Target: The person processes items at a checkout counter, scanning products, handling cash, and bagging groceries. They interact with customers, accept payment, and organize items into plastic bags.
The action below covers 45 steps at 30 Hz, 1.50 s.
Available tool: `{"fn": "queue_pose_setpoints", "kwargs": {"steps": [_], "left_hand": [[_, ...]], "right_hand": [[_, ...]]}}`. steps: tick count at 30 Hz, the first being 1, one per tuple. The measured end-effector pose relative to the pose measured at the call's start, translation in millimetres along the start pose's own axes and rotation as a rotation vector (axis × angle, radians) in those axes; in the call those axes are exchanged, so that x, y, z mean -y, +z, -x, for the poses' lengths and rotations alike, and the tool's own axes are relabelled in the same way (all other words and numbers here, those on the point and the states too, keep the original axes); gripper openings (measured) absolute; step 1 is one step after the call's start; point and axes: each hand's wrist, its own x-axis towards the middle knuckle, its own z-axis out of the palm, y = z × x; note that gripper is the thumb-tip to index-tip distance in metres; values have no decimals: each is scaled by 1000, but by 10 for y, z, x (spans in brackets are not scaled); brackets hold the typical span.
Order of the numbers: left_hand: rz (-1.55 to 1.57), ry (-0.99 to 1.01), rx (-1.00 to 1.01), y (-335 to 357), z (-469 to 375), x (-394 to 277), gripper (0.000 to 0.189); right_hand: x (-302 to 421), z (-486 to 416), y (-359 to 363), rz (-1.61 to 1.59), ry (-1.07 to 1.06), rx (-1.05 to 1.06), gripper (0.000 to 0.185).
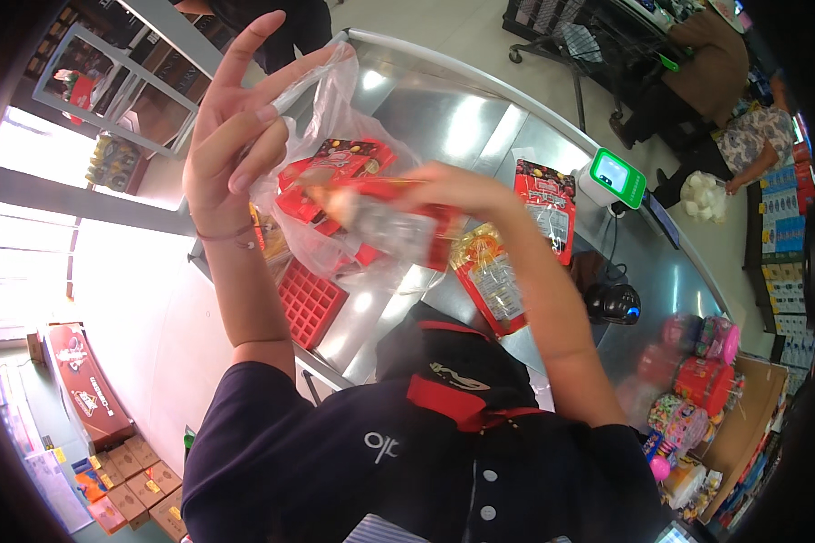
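Note:
My left hand (241, 129), at the upper left, grips the edge of a thin clear plastic bag (343, 102) with some fingers spread. Several red snack packets (353, 156) lie inside the bag. My right hand (448, 190) holds another red packet (407, 227), blurred by motion, over the bag's mouth. Right of that hand, a red packet with a printed back (547, 203) lies on the metal counter. A gold and red packet (492, 278) lies beside my right forearm, partly hidden by it.
A red gridded tray (309, 305) sits at the counter's left edge. On the right stand a green-framed payment device (611, 178) and a black rounded device (612, 303) with a cable. Candy jars (703, 383) are at lower right. Other people stand beyond the counter.

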Motion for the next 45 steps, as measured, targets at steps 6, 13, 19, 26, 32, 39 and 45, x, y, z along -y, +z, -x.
{"fn": "queue_pose_setpoints", "kwargs": {"steps": [6, 13, 19, 26, 32, 39, 45], "left_hand": [[56, 26, -45, 33, 35, -43, 70], [31, 63, -16, -172, 120, -35, 69], [44, 68, 15, -222, 33, 121, 67], [21, 81, 39, -281, 71, 83, 66], [-48, 91, 16, -322, 131, -40, 68], [-21, 59, 10, -324, 174, -36, 69], [93, 54, 53, -234, 129, 27, 68]], "right_hand": [[-315, -997, 782, -344, -357, -389, 41], [-1451, 73, -177, 604, 15, -1567, 42], [-2034, 1114, -643, 480, 1062, -1203, 123], [-1901, 1188, -541, 573, 876, -1390, 110], [-1856, 1354, -475, 1126, 741, -1354, 70], [-1388, 1481, -290, 695, 179, -1403, 56], [-591, 531, 73, 227, -253, -485, 59]]}}
